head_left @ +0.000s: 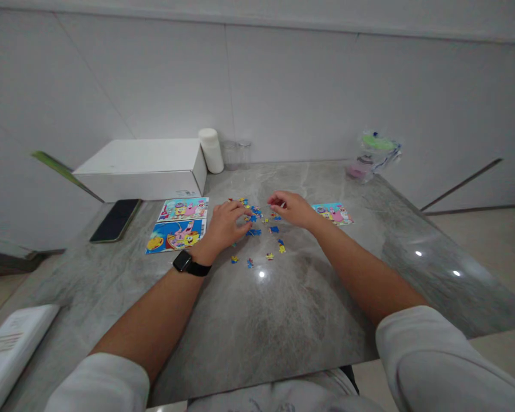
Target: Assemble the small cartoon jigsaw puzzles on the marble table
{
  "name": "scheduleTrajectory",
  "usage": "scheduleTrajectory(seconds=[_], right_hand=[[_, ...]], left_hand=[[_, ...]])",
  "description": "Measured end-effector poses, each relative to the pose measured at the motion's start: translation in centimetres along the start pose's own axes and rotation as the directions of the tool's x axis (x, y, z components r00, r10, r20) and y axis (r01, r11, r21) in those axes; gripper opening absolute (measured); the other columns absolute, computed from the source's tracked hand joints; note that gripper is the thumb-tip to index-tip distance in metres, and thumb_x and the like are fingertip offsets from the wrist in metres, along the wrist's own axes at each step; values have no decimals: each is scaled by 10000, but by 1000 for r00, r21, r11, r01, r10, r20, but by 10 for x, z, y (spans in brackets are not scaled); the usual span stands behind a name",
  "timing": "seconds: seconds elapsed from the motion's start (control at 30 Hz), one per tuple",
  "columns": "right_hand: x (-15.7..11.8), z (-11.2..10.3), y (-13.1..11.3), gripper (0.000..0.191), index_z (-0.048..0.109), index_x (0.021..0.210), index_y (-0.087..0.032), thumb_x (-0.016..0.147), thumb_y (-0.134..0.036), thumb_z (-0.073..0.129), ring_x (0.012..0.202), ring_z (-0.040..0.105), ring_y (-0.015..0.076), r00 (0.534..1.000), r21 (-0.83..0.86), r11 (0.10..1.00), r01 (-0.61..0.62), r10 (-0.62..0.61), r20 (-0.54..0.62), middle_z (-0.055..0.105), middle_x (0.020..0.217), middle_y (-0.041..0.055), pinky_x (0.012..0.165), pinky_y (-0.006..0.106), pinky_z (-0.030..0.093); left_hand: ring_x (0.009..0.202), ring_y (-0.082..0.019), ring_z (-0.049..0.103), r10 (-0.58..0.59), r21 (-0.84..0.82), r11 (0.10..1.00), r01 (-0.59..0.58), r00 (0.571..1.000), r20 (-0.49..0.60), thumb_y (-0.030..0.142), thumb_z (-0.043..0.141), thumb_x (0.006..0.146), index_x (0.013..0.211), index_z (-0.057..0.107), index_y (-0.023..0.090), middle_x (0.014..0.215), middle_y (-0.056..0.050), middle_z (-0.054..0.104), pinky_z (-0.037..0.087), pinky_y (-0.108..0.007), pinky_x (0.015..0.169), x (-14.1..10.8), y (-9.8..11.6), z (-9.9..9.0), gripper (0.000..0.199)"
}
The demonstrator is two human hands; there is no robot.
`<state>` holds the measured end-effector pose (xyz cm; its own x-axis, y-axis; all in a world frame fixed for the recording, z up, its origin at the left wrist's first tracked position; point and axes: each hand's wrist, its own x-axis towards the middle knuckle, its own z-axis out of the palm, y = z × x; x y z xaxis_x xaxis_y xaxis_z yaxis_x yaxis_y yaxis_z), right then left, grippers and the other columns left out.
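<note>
Several small jigsaw pieces (256, 214) in blue, yellow and red lie in a cluster at the middle of the table. My left hand (227, 226) rests at the cluster's left side, its thumb and index finger apart beside the pieces. To the right of the cluster, my right hand (292, 209) is curled, fingertips drawn together; whatever is in them is too small to make out. Loose pieces lie nearer to me, among them a yellow-blue piece (282, 246), a yellow piece (270, 256) and a red-blue piece (250, 263).
Left of the hands lie a pink-and-blue cartoon card (183, 208), a blue cartoon card (171, 236) and a phone (115, 220). Another cartoon card (337, 213) is at right. Behind stand a white box (146, 166), white bottle (212, 151), glasses (244, 154) and plastic bag (374, 154).
</note>
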<state>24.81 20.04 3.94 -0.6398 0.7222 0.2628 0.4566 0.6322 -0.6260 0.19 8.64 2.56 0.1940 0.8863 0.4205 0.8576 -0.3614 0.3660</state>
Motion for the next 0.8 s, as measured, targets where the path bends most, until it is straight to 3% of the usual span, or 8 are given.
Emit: scheduleTrajectory(seconds=[0.13, 0.27, 0.43, 0.57, 0.8], right_hand=[[-22, 22, 13, 164, 744, 1067, -221, 953, -253, 630, 1021, 695, 249, 972, -55, 990, 130, -138, -187, 767, 1063, 91, 977, 419, 536], [-32, 35, 10, 185, 737, 1124, -256, 954, -313, 692, 1149, 684, 278, 956, -50, 966, 253, -257, -138, 772, 1147, 86, 1072, 468, 507], [-29, 42, -2, 142, 730, 1100, -251, 978, -301, 680, 1101, 704, 265, 934, -58, 940, 335, -340, -111, 786, 1129, 80, 1041, 437, 509], [-30, 47, -3, 124, 732, 1085, -249, 986, -308, 685, 1094, 703, 269, 935, -98, 936, 338, -346, -76, 792, 1112, 82, 1025, 423, 489], [-35, 46, -6, 208, 708, 1102, -228, 905, -257, 768, 1120, 668, 302, 972, -259, 937, 233, -227, 52, 775, 1115, 95, 1022, 437, 419]], left_hand=[[1150, -270, 657, -9, -35, 999, 10, 1000, 25, 311, 758, 916, 1106, 764, 287, 1203, -41, 723, 484, -459, 1027, -3, -6, 4, 191], [1173, -264, 661, -5, -85, 996, 5, 1000, 0, 303, 756, 923, 1107, 768, 299, 1219, -35, 723, 471, -467, 1074, -5, -2, 8, 184], [1174, -253, 667, 0, -173, 985, -5, 1000, -27, 285, 759, 916, 1110, 769, 280, 1184, -43, 728, 486, -448, 1084, -4, 3, 10, 195], [1180, -246, 668, 11, -203, 979, -13, 1000, -8, 287, 732, 933, 1104, 755, 266, 1192, -49, 729, 488, -443, 1080, -4, 6, 10, 174], [1206, -263, 653, -35, -80, 996, 38, 999, 30, 262, 739, 896, 1086, 743, 258, 1223, -50, 728, 474, -444, 1064, -6, 0, 5, 190]])
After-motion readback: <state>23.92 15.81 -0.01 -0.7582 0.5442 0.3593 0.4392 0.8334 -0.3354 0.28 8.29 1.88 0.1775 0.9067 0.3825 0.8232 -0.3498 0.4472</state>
